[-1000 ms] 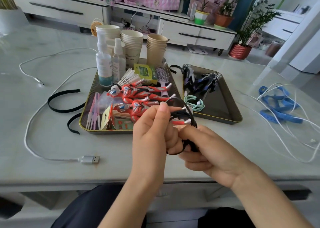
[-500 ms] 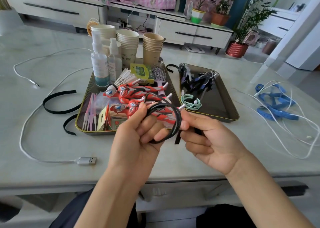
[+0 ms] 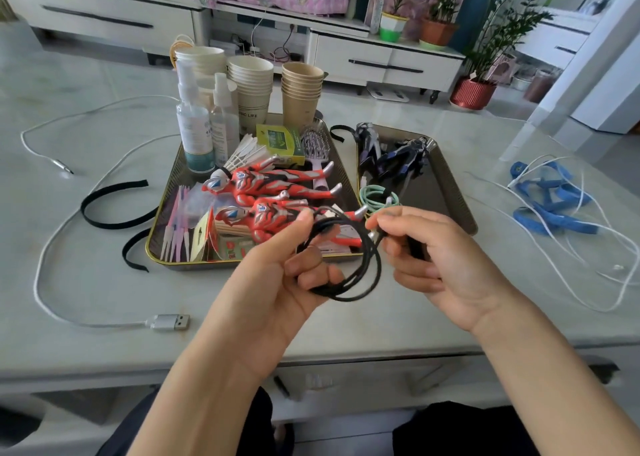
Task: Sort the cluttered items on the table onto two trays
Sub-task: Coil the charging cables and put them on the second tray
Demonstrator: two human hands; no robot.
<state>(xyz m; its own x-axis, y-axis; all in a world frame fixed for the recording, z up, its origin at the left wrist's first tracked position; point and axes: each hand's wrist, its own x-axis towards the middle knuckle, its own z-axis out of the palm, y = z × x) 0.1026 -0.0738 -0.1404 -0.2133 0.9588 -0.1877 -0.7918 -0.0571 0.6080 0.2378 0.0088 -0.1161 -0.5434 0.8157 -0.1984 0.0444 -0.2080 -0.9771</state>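
Cable [image 3: 375,272], coiled, hangs over the bench [image 3: 104,300] front, loops in the curled grip of the left hand [image 3: 277,282], end pinched by the right hand [image 3: 443,265], nearer the right tray [image 3: 460,210] just beyond.

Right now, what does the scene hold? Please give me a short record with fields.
Left hand: holds coiled black cable
Right hand: pinches the cable's end
Left tray: red figures, bottles, other small items
Right tray: dark figures, green cable
Loose on table: white cables, black straps, blue straps
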